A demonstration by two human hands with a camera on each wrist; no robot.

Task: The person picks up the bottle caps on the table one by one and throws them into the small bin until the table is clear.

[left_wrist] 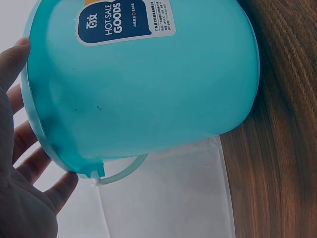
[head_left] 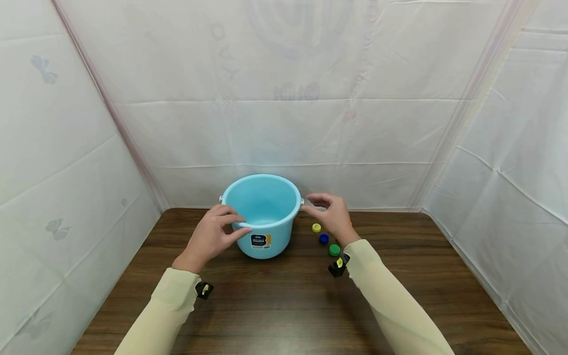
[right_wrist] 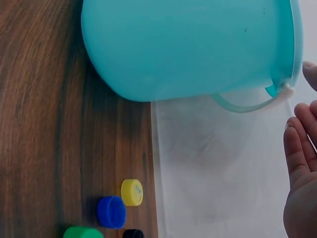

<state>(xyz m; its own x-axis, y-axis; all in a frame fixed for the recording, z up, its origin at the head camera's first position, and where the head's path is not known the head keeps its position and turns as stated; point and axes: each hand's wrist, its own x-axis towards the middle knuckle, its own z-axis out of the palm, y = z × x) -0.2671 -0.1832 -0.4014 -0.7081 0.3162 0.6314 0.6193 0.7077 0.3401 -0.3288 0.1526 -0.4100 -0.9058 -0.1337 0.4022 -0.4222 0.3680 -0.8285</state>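
A light blue plastic bucket (head_left: 281, 238) stands upright on the wooden table, its label (head_left: 261, 241) facing me. My left hand (head_left: 213, 234) holds the near left rim, with the thumb outside and the fingers over the edge. At the opposite side my right hand (head_left: 334, 214) is beside the handle's pivot, fingers and thumb spread. In the right wrist view its thumb is right at the rim (right_wrist: 298, 39), while the other fingers are apart from the bucket. The pale handle (right_wrist: 242, 107) hangs down on the bucket's far side.
Right of the bucket lie bottle caps: yellow (head_left: 316, 228), blue (head_left: 324, 238) and green (head_left: 335, 250), plus a black cap (right_wrist: 132, 233) in the right wrist view. A bit of orange (head_left: 351, 224) shows behind my right wrist. White sheeting (head_left: 284, 133) borders the table (head_left: 275, 305).
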